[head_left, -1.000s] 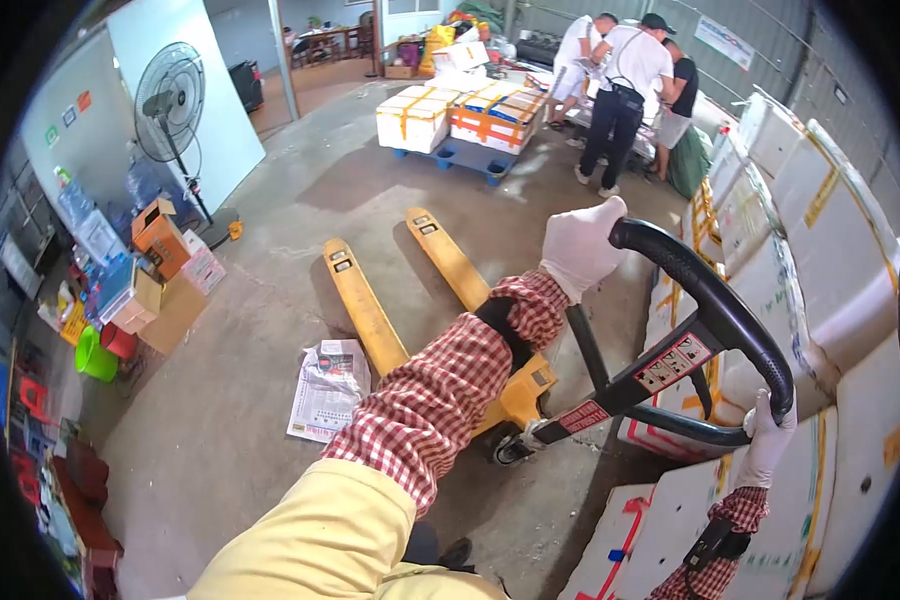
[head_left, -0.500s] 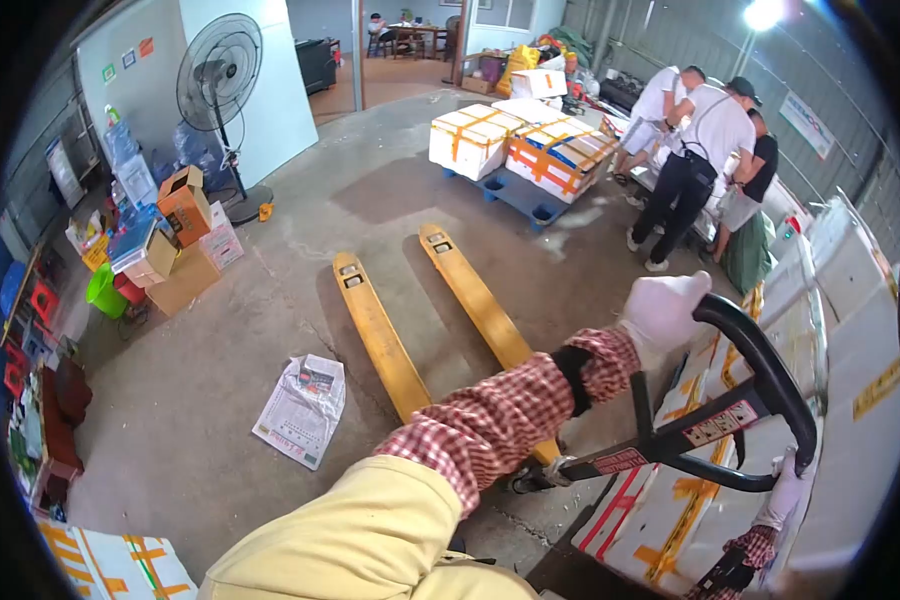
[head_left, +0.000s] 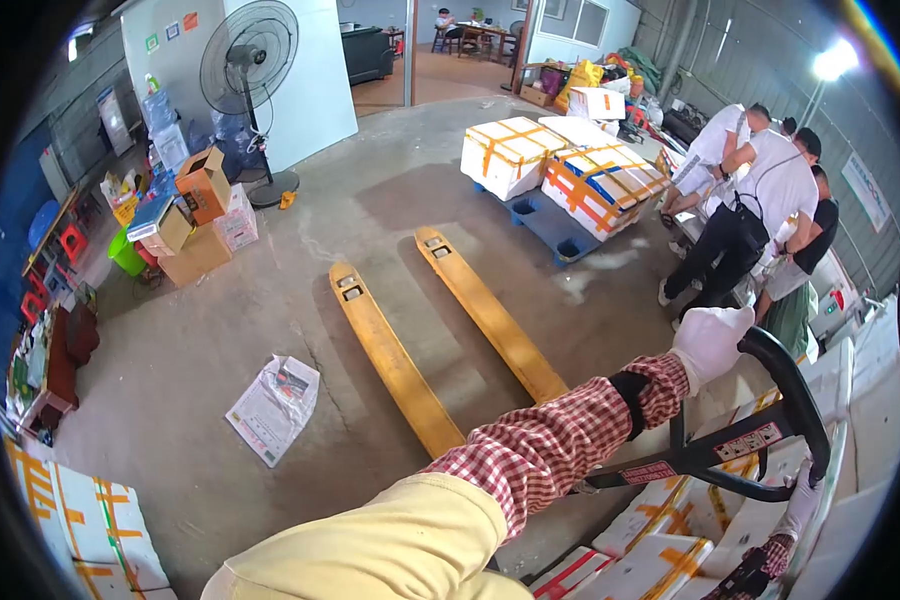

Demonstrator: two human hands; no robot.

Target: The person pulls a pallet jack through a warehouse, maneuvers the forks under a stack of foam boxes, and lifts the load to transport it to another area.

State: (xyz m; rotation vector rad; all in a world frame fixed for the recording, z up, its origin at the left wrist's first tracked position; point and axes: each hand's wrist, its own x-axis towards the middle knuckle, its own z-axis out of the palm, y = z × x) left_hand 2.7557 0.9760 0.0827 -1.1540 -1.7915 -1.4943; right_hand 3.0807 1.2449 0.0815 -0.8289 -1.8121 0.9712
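A white glove covers my left hand [head_left: 712, 345], closed round the upper end of the black loop handle [head_left: 792, 385] of a pallet jack. Lower on the same loop, at its right side, my gloved right hand [head_left: 800, 500] is wrapped round the handle. The jack's two yellow forks [head_left: 395, 360] lie low over the concrete floor, pointing away from me. My left arm, in a red checked sleeve, hides part of the jack's body.
White taped boxes [head_left: 600, 185] stand on a blue pallet [head_left: 540, 228] beyond the forks. People [head_left: 770, 180] bend together at the right. More white boxes [head_left: 660, 565] are close at right and lower left. A fan [head_left: 250, 60], cartons [head_left: 205, 185] and a plastic sheet [head_left: 273, 410] are leftward.
The view has turned, so the loaded pallet and the people sit further right. More boxes show at the lower left. Both hands stay on the handle, which appears further right and lower.
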